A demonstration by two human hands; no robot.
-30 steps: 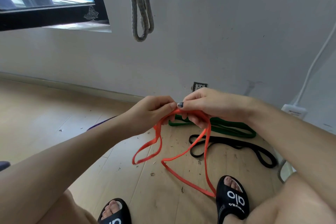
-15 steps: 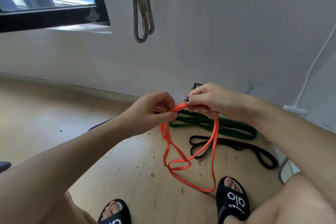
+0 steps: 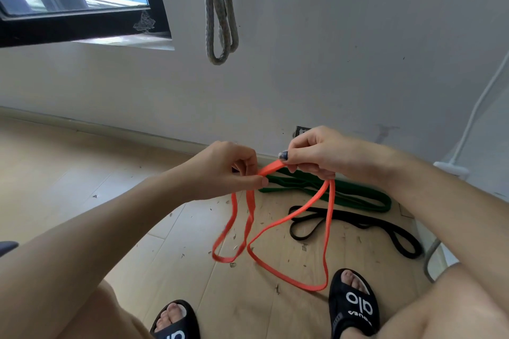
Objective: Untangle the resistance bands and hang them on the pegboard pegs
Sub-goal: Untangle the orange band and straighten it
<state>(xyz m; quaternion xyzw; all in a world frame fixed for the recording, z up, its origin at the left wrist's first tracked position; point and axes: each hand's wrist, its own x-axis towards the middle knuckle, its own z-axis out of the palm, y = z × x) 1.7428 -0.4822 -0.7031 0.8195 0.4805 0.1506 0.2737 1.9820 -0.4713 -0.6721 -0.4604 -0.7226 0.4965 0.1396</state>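
An orange resistance band (image 3: 327,231) hangs between both hands in two loops that reach down towards the wooden floor. My left hand (image 3: 220,170) pinches one end of its top stretch, and my right hand (image 3: 316,154) pinches the other end, a short span apart. On the floor by the wall lies a green band (image 3: 358,198), with a black band (image 3: 352,223) in front of it. A grey band (image 3: 220,14) hangs against the wall above. No pegboard or peg shows.
A black-framed window (image 3: 82,25) is at the upper left. A white cable and power strip (image 3: 451,168) sit at the right wall. My feet in black slides (image 3: 355,305) stand at the bottom. Small debris litters the wooden floor (image 3: 82,173).
My hands have drawn slightly apart, showing a short flat stretch of orange band between them. The hanging part has shifted from one twisted bunch into two separate loops.
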